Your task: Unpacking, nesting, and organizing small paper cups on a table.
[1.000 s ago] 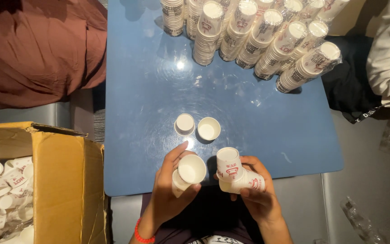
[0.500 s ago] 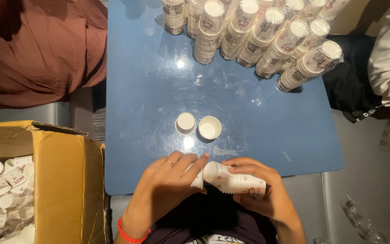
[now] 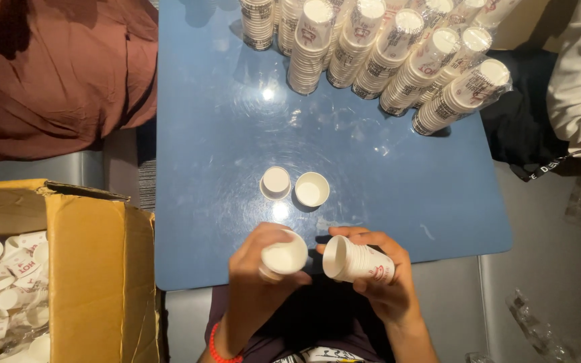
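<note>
Curled around a single white paper cup (image 3: 284,258), my left hand (image 3: 258,286) holds it with the mouth turned up toward me, while my right hand (image 3: 383,286) closes on a short stack of paper cups (image 3: 356,260) lying sideways, its mouth facing the single cup. Both hands hang just over the near edge of the blue table (image 3: 223,154). Two loose cups (image 3: 294,186) stand ahead; open tabletop lies between them and the far cup stacks (image 3: 378,54).
</note>
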